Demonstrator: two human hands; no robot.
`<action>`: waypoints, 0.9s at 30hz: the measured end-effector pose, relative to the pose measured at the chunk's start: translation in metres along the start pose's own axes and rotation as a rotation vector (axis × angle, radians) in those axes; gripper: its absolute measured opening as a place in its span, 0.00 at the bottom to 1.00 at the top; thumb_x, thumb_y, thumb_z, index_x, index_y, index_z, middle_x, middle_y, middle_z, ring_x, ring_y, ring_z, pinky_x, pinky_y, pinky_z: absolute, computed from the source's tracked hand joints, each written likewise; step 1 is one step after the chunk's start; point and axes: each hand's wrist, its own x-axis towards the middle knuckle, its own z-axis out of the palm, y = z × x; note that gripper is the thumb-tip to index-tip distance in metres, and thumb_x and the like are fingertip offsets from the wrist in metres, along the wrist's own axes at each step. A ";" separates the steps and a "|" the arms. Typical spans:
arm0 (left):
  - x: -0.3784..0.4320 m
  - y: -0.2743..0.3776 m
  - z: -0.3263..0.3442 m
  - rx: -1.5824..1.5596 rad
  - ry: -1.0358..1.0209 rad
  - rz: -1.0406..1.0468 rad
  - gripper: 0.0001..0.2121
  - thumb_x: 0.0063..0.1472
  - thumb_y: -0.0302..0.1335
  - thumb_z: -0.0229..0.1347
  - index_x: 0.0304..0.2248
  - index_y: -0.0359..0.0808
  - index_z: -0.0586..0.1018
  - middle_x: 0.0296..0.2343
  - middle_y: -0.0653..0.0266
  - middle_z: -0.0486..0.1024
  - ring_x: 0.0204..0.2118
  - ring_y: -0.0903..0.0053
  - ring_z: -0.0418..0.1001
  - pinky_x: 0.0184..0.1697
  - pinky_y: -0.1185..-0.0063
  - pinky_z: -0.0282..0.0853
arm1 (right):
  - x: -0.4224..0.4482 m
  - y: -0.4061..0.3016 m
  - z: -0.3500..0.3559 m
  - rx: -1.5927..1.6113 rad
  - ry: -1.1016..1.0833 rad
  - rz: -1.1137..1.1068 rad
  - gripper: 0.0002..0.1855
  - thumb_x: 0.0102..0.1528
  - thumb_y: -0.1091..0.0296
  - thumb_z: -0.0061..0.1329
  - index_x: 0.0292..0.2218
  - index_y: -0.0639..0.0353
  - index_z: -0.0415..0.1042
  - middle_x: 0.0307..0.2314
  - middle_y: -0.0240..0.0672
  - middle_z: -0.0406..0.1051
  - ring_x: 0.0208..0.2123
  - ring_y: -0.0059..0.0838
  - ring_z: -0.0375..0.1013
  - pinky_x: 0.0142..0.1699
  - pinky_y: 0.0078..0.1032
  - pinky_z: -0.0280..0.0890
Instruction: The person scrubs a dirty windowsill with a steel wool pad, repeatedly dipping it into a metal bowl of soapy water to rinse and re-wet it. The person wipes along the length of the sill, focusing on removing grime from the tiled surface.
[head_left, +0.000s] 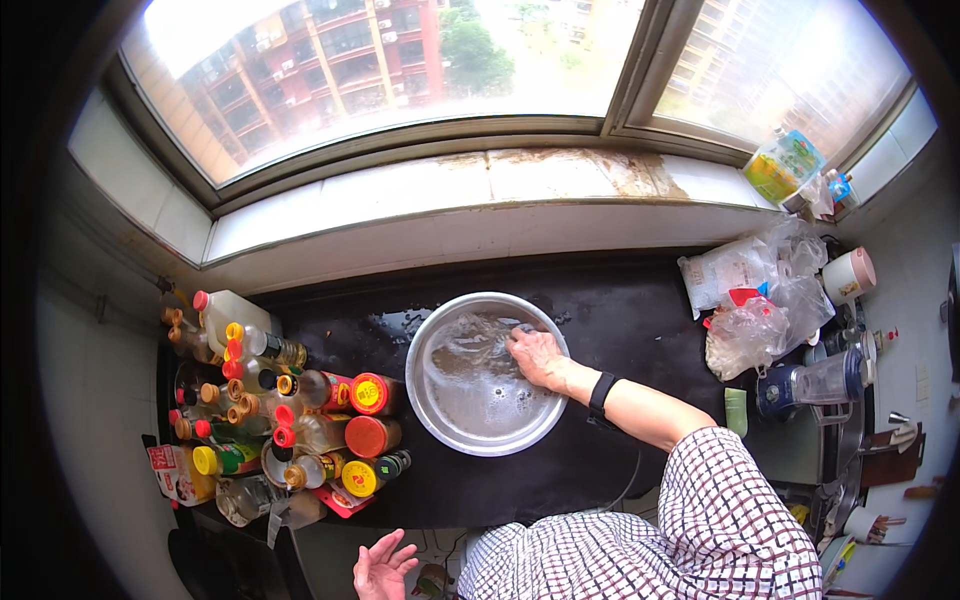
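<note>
A round metal basin (484, 448) with water in it stands on the dark countertop, and the water is swirled and bubbly. My right hand (537, 357) reaches in over the basin's right side, fingers bent down at the water; whether the fingertips hold anything is hidden. A black band is on that wrist. My left hand (385, 568) is raised in front of the counter's near edge, below the bottles, with its fingers apart and nothing in it.
Many bottles and jars, among them a red-lidded jar (367, 436), crowd the counter (465, 491) left of the basin. Plastic bags (750, 330), a green piece (736, 411) that I cannot identify and a blender (810, 385) are at the right. Behind runs a tiled windowsill (420, 186).
</note>
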 end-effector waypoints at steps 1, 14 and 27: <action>-0.001 0.001 0.000 -0.005 -0.015 0.002 0.26 0.67 0.42 0.35 0.51 0.27 0.68 0.52 0.49 0.65 0.49 0.61 0.69 0.51 0.70 0.68 | -0.002 0.002 0.001 -0.010 0.019 0.001 0.08 0.49 0.72 0.42 0.30 0.61 0.73 0.33 0.43 0.69 0.32 0.44 0.75 0.35 0.37 0.71; -0.008 -0.012 0.015 0.035 0.127 0.055 0.26 0.66 0.44 0.36 0.45 0.29 0.74 0.45 0.49 0.72 0.40 0.61 0.76 0.40 0.69 0.74 | -0.048 0.042 -0.006 -0.077 0.038 0.223 0.09 0.46 0.73 0.45 0.31 0.59 0.74 0.32 0.41 0.70 0.33 0.41 0.75 0.37 0.36 0.70; 0.000 -0.027 0.038 0.073 0.082 0.007 0.26 0.66 0.44 0.36 0.44 0.28 0.74 0.44 0.49 0.73 0.40 0.59 0.76 0.40 0.69 0.74 | -0.095 0.142 -0.027 -0.151 0.068 0.414 0.11 0.44 0.75 0.46 0.33 0.61 0.74 0.33 0.46 0.70 0.33 0.46 0.75 0.36 0.37 0.70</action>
